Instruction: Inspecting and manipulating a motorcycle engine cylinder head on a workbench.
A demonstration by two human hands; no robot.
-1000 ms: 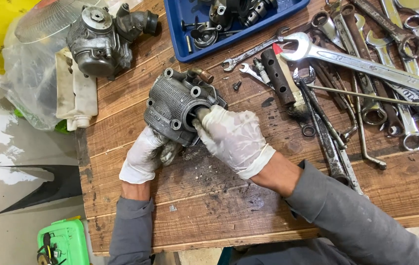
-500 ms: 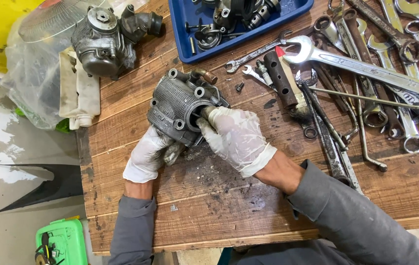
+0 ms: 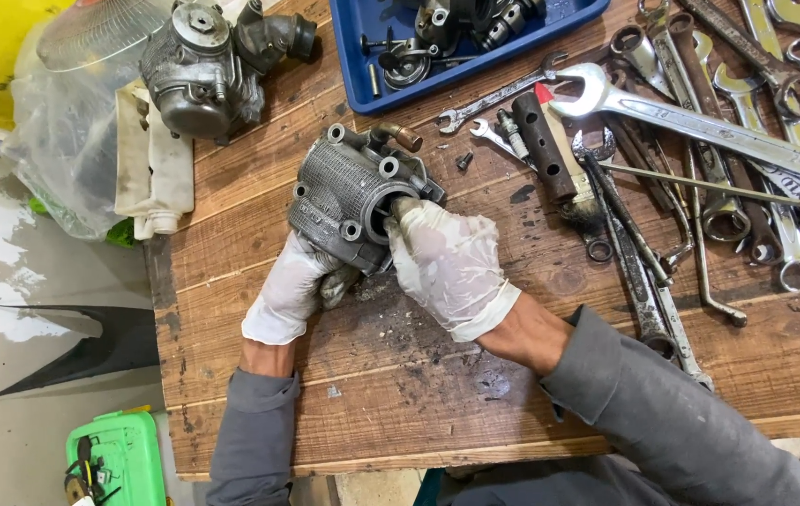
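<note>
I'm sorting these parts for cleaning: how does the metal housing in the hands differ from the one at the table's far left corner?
The held housing lies tilted, gripped by the left hand, with the right hand at its round bore. The far housing stands untouched beside a white cloth. The held one shows a brass fitting; the far one a dark spout. Both are grimy grey castings.

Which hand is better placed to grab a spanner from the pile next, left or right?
Right, probably. The right hand is at the bore of the metal housing, on the side nearer the spanners. The left hand cups the housing from below, on the far side, and looks to be supporting it.
</note>
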